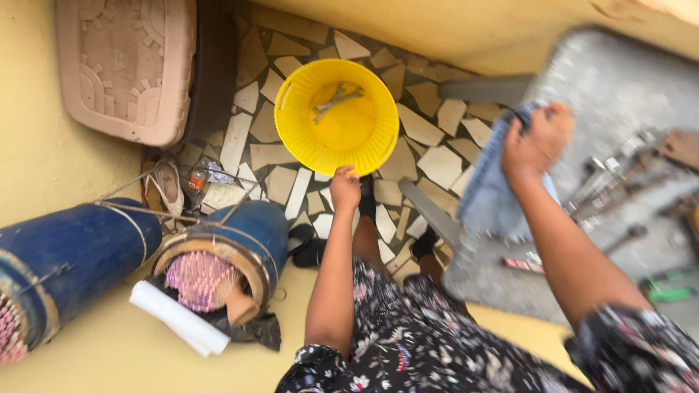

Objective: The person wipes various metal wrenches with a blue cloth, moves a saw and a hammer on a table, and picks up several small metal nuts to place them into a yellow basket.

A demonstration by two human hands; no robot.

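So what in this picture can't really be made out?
- Tools on the grey table: blurred, head view.
- Right hand: blurred by motion, gripping the blue cloth.
- Left hand: its fingers are hidden behind the yellow basket rim.
- Blue drum: cut off by the left edge.

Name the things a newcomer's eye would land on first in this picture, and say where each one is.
The bright yellow bucket stands out first, on the broken-tile floor at top centre, with metal spanners lying inside and the left hand gripping its near rim. To the right, the right hand holds a blue cloth over a grey table strewn with tools. At lower left lie two blue drums.
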